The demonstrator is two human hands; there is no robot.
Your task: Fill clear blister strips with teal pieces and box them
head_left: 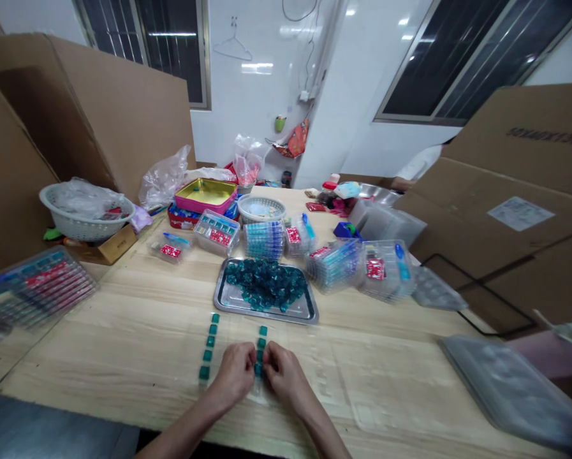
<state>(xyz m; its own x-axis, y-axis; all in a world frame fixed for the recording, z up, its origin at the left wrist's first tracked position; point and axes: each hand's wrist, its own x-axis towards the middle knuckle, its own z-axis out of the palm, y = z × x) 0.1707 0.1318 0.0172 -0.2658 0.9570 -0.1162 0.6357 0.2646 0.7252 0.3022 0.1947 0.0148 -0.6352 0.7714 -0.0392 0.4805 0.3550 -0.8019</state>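
My left hand (pixel 235 375) and right hand (pixel 286 376) sit curled together, fingertips down at the near end of a row of small teal square pieces (pixel 261 350) on the bench (pixel 99 363); I can't tell if they're pinching one. A second row (pixel 208 347) runs just to the left of my left hand. Two short rows are down, and a big heap (pixel 265 285) lies ahead of my hands on a steel tray (pixel 286 313)

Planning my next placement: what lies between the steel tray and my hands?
The head view shows a left row and a right row of teal square pieces on the wooden table.
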